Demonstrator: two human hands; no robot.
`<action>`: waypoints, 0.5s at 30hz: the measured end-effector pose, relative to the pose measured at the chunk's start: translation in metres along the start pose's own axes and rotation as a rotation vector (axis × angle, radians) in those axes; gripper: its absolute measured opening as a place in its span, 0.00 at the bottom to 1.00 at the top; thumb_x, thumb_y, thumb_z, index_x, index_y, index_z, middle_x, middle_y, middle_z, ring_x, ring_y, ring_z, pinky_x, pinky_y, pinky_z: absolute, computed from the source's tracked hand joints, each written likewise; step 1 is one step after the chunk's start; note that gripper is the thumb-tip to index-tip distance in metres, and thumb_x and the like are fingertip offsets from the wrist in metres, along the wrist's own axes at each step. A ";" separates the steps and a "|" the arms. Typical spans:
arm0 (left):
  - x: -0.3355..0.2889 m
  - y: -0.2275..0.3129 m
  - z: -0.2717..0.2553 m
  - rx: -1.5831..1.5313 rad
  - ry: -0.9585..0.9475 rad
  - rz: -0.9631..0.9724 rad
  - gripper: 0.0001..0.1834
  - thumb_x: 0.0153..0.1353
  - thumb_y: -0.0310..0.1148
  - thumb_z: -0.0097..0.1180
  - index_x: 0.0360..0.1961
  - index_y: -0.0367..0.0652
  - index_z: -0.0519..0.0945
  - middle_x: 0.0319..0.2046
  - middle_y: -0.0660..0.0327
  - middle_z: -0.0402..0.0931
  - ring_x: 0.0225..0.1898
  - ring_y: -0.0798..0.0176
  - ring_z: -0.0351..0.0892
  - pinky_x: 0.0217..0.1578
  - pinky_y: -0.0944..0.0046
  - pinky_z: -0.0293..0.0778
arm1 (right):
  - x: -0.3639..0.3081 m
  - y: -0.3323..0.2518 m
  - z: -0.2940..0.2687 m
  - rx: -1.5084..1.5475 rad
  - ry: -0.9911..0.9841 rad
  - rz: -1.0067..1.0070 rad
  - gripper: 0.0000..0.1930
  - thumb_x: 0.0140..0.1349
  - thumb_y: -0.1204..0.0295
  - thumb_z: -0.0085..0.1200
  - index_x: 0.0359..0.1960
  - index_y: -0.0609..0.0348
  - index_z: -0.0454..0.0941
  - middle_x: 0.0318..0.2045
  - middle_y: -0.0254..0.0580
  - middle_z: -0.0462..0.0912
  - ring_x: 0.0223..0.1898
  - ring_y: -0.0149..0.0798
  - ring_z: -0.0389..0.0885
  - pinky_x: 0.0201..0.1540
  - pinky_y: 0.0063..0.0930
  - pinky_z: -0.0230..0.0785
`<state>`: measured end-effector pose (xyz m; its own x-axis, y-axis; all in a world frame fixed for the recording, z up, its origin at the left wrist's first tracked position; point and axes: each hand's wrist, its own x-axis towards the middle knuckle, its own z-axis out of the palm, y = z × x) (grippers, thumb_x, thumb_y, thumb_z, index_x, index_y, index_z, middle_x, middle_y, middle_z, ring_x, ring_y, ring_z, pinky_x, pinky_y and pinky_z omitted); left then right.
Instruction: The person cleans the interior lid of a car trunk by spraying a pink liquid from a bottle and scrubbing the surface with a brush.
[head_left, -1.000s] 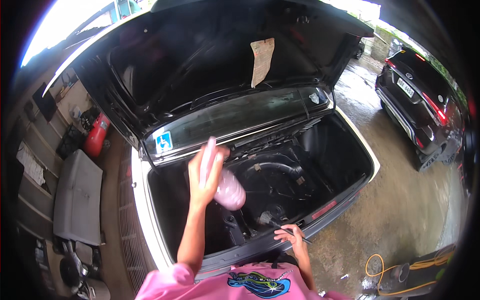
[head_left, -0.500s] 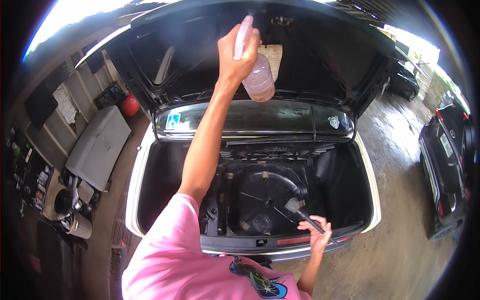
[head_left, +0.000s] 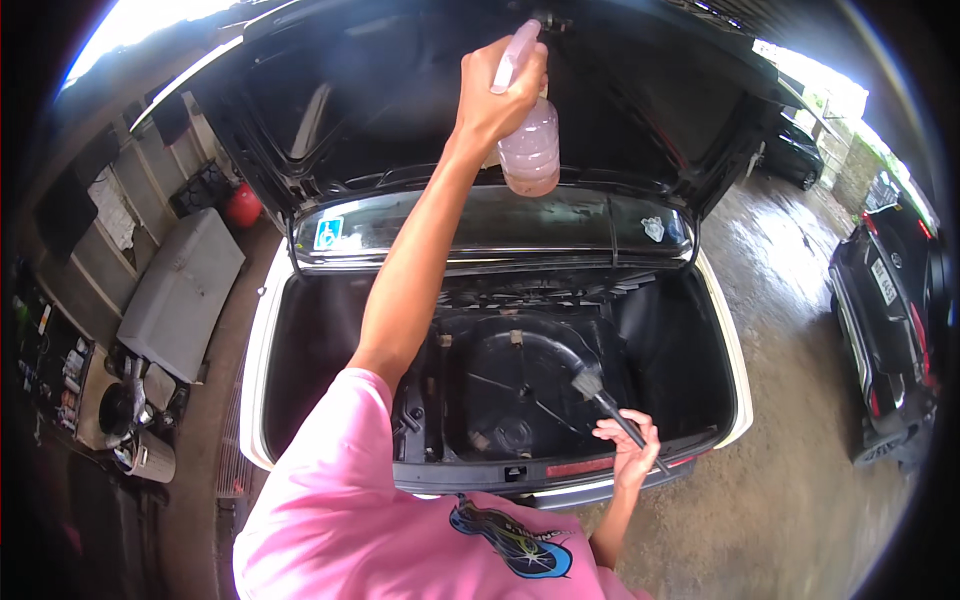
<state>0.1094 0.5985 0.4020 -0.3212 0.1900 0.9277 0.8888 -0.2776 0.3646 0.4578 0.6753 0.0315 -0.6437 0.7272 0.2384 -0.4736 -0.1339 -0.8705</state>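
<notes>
A black SUV (head_left: 880,325) stands at 3 o'clock, a dark car (head_left: 795,152) farther off at 2 o'clock. A grey cabinet (head_left: 180,295) sits at 9 o'clock, a red tank (head_left: 243,206) near it toward 10, a beige wastebasket (head_left: 153,458) at 8.

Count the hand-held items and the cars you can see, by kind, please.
Spray bottle, in the left hand: 1
Brush, in the right hand: 1
Cars: 3 (white car, nearer black car, farther black car)
Total: 5
</notes>
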 end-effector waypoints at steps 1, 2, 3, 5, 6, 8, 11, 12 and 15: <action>0.001 -0.001 -0.001 -0.018 0.029 -0.013 0.15 0.62 0.37 0.56 0.30 0.33 0.82 0.21 0.56 0.82 0.25 0.65 0.84 0.29 0.64 0.77 | -0.003 0.004 0.011 0.009 -0.038 0.004 0.33 0.73 0.46 0.25 0.50 0.66 0.71 0.34 0.63 0.85 0.31 0.52 0.86 0.41 0.39 0.79; 0.001 -0.001 -0.002 -0.037 0.057 -0.027 0.15 0.62 0.37 0.56 0.30 0.33 0.82 0.22 0.56 0.83 0.26 0.65 0.85 0.30 0.64 0.78 | -0.006 0.008 0.022 0.017 -0.074 0.009 0.33 0.73 0.46 0.24 0.50 0.66 0.71 0.34 0.63 0.85 0.32 0.53 0.86 0.41 0.40 0.80; 0.002 -0.006 -0.004 -0.118 0.097 0.026 0.15 0.62 0.37 0.56 0.30 0.33 0.82 0.22 0.56 0.83 0.27 0.64 0.85 0.31 0.64 0.79 | -0.011 0.011 0.034 0.022 -0.091 0.006 0.33 0.73 0.46 0.23 0.51 0.66 0.70 0.34 0.64 0.85 0.32 0.54 0.86 0.42 0.42 0.80; 0.003 -0.009 -0.008 -0.158 0.020 -0.058 0.15 0.63 0.37 0.56 0.31 0.32 0.82 0.22 0.56 0.83 0.27 0.65 0.85 0.30 0.65 0.79 | -0.021 0.012 0.054 0.065 -0.070 0.014 0.35 0.72 0.45 0.23 0.53 0.66 0.70 0.34 0.64 0.85 0.33 0.54 0.87 0.41 0.44 0.80; 0.003 -0.009 -0.006 -0.191 -0.032 -0.116 0.16 0.63 0.37 0.56 0.32 0.31 0.82 0.22 0.56 0.83 0.27 0.66 0.85 0.30 0.65 0.79 | -0.027 0.012 0.060 0.095 -0.042 0.016 0.35 0.72 0.44 0.24 0.54 0.66 0.70 0.34 0.64 0.85 0.33 0.55 0.87 0.41 0.44 0.81; 0.000 -0.007 -0.016 -0.133 -0.032 -0.102 0.19 0.64 0.38 0.56 0.47 0.31 0.83 0.24 0.57 0.84 0.27 0.67 0.85 0.30 0.66 0.78 | -0.033 0.015 0.073 0.122 -0.037 0.060 0.38 0.72 0.41 0.26 0.59 0.67 0.68 0.39 0.66 0.84 0.36 0.55 0.87 0.44 0.43 0.81; 0.009 -0.021 -0.022 -0.139 -0.038 0.000 0.22 0.64 0.39 0.55 0.52 0.33 0.81 0.28 0.55 0.85 0.31 0.64 0.86 0.34 0.65 0.79 | -0.021 -0.005 0.092 -0.083 -0.070 0.088 0.31 0.75 0.51 0.36 0.65 0.68 0.65 0.50 0.65 0.81 0.50 0.53 0.84 0.50 0.37 0.79; 0.008 -0.022 -0.023 -0.154 -0.042 0.000 0.22 0.64 0.39 0.55 0.52 0.33 0.81 0.28 0.55 0.85 0.31 0.64 0.86 0.34 0.65 0.79 | -0.015 -0.018 0.100 -0.226 -0.104 0.031 0.25 0.76 0.60 0.42 0.64 0.69 0.67 0.50 0.62 0.81 0.51 0.52 0.83 0.52 0.36 0.78; 0.011 -0.022 -0.021 -0.156 -0.171 -0.146 0.22 0.64 0.40 0.55 0.52 0.33 0.81 0.29 0.54 0.85 0.32 0.63 0.87 0.35 0.64 0.79 | 0.022 -0.086 0.126 -0.458 -0.191 -0.206 0.16 0.72 0.71 0.50 0.57 0.67 0.75 0.48 0.53 0.83 0.49 0.40 0.84 0.49 0.30 0.77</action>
<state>0.0791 0.5871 0.4057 -0.3711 0.3913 0.8421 0.7717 -0.3744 0.5141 0.4087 0.6178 0.1663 -0.6831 0.5665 0.4609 -0.3184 0.3368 -0.8861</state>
